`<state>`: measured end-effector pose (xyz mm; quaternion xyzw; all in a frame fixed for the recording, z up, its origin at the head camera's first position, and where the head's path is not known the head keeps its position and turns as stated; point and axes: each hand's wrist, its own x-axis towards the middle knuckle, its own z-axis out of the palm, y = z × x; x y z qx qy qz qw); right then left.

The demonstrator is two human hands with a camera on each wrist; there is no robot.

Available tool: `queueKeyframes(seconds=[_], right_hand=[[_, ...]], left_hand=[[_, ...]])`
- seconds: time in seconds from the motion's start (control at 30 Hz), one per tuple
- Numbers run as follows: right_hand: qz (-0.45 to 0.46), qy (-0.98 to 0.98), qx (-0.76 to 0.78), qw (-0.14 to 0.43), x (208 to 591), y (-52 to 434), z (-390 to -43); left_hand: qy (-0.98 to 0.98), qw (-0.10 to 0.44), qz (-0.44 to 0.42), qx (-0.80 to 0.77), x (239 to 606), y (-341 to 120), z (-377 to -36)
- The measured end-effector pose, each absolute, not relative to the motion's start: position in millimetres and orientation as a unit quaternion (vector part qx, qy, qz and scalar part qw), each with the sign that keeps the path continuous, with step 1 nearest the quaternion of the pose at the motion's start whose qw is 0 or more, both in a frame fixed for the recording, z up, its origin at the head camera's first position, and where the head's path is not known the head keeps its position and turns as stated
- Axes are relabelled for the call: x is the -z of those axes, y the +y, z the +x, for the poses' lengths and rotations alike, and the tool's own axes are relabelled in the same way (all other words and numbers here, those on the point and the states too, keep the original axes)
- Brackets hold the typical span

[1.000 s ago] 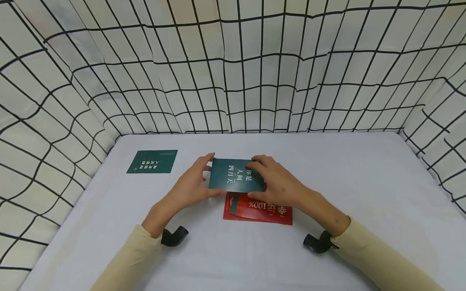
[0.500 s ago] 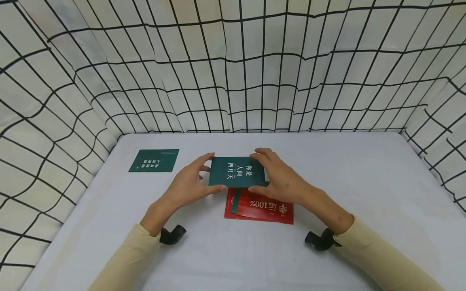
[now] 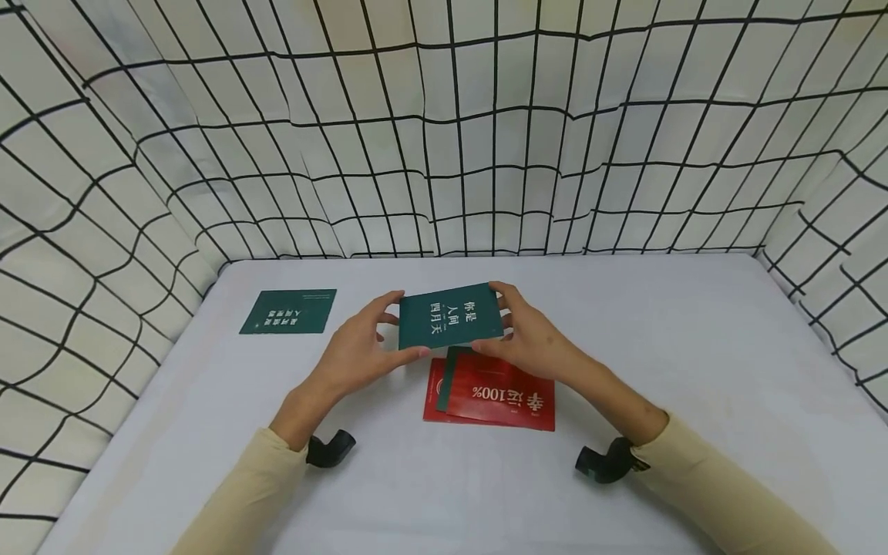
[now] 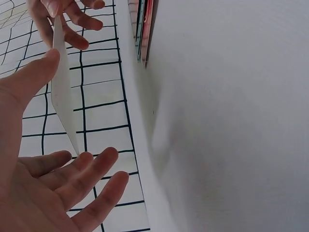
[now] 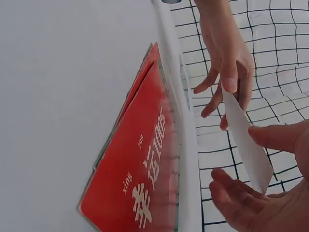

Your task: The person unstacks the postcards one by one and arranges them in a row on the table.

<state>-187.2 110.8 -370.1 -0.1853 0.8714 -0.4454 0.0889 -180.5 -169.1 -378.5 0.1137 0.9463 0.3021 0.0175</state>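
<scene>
A dark green card (image 3: 451,316) with white Chinese characters is held up over the table by both hands, slightly tilted. My left hand (image 3: 354,347) pinches its left end between thumb and fingertips. At the right end, my right hand (image 3: 530,335) grips it the same way. Both wrist views show the card's plain white back (image 4: 62,87). Below and a little nearer lies a loose pile of cards, topped by a red card (image 3: 506,397) reading "100%". A green card (image 3: 444,378) sticks out from under it, over another red one.
Another green card (image 3: 287,311) with white characters lies flat at the table's far left. White cloth covers the table (image 3: 444,493). Behind and on both sides rise white walls with a black grid (image 3: 486,139). A black curved piece (image 3: 331,449) sits at each wrist.
Both hands have raised the green card slightly away from the pile, its right end now higher. More of the red pile shows beneath. The right fingers have shifted to the card's right edge.
</scene>
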Motion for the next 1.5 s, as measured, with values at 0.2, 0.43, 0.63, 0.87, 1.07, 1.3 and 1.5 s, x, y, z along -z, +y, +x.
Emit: queueKeyframes(seconds=[0.2, 0.43, 0.63, 0.87, 1.07, 1.3, 1.5], right_hand=[[-0.187, 0.847, 0.49, 0.089, 373, 104, -190], [-0.147, 0.811, 0.551, 0.133, 381, 97, -192], [-0.106, 0.778, 0.599, 0.159, 383, 94, -194], [-0.097, 0.758, 0.626, 0.159, 382, 94, -194], [-0.083, 0.75, 0.639, 0.15, 383, 89, -196], [-0.065, 0.741, 0.651, 0.148, 384, 83, -198], [-0.071, 0.746, 0.646, 0.145, 385, 77, -199]], left_hand=[[0.95, 0.011, 0.103, -0.294, 381, -169, -181], [0.952, 0.009, 0.098, -0.29, 384, -173, -178], [0.953, 0.005, 0.104, -0.286, 384, -175, -178], [0.953, 0.01, 0.101, -0.286, 383, -175, -178], [0.953, 0.014, 0.092, -0.287, 382, -177, -178], [0.953, 0.007, 0.086, -0.291, 382, -181, -181], [0.948, -0.009, 0.085, -0.307, 383, -186, -183]])
